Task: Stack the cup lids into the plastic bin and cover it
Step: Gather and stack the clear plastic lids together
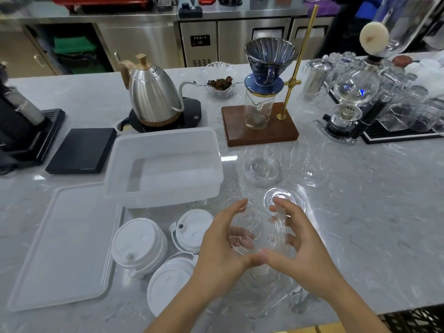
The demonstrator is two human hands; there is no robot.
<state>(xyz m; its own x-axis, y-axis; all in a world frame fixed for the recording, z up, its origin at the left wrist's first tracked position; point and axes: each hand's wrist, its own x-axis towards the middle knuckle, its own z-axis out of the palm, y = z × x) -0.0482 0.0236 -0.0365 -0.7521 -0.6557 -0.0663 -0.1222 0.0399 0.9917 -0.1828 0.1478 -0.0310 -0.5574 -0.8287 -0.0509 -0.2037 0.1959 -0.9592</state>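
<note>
The translucent plastic bin (120,150) stands empty at centre left, its flat cover (64,246) lying on the counter to its front left. White cup lids (138,243) lie in small stacks in front of the bin, with another white lid (194,230) beside them and a third (168,282) nearer me. Clear dome lids (262,168) sit right of the bin, and a flat clear lid (286,197) lies just beyond my fingers. My left hand (221,246) and my right hand (298,241) both hold a stack of clear lids (262,231) between them above the counter.
A steel gooseneck kettle (153,92) on its base stands behind the bin. A black scale (81,150) is to the bin's left. A pour-over stand (262,126) with a blue dripper is behind the clear lids. Glassware and a siphon (353,106) crowd the right.
</note>
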